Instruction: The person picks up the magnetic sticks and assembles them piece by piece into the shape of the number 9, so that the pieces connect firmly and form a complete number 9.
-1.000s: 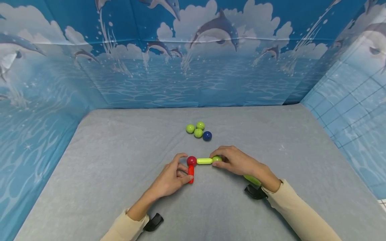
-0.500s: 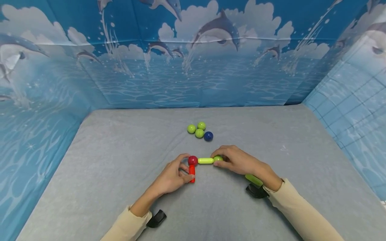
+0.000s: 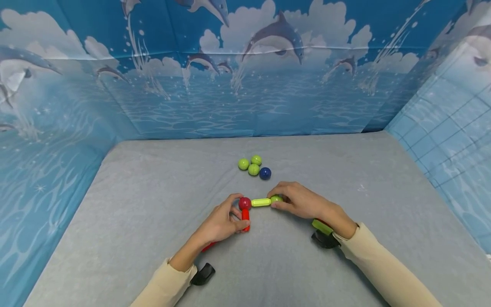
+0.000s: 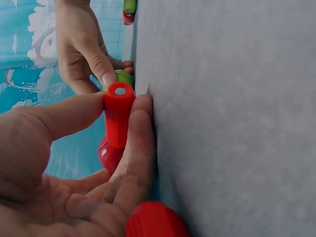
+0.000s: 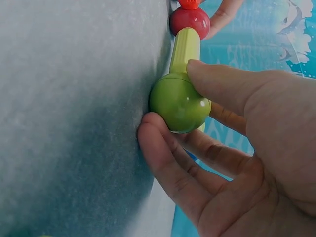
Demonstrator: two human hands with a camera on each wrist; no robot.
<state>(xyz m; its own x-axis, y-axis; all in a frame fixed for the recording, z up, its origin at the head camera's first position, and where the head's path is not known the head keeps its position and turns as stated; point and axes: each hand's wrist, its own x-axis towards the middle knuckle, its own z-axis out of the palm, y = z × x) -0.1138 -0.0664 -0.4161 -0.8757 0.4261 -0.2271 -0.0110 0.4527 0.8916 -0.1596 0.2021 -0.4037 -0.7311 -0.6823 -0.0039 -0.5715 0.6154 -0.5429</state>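
My left hand point(image 3: 219, 221) holds a red magnetic rod point(image 3: 245, 219) between thumb and fingers. A metal disc shows in the rod's near end in the left wrist view. The rod's far end meets a red ball point(image 3: 244, 203), with my left index fingertip right at it. From that ball a yellow-green rod point(image 3: 261, 202) runs right to a green ball point(image 5: 178, 104). My right hand point(image 3: 301, 200) pinches this green ball, its thumb up at the joint with the rod in the right wrist view. The joined pieces form an L close over the grey cloth.
Beyond the hands, several loose green balls point(image 3: 253, 169) and a dark blue ball point(image 3: 265, 173) sit grouped on the grey cloth point(image 3: 172, 183). A green rod point(image 3: 322, 226) lies beside my right wrist, a red rod point(image 4: 155, 221) by my left. Dolphin-print curtains point(image 3: 245, 106) surround the table.
The joined pieces have shifted slightly away from me, the yellow-green rod tilting a little in the head view. A red rod has come into sight beside my left wrist. Both hands keep their hold.
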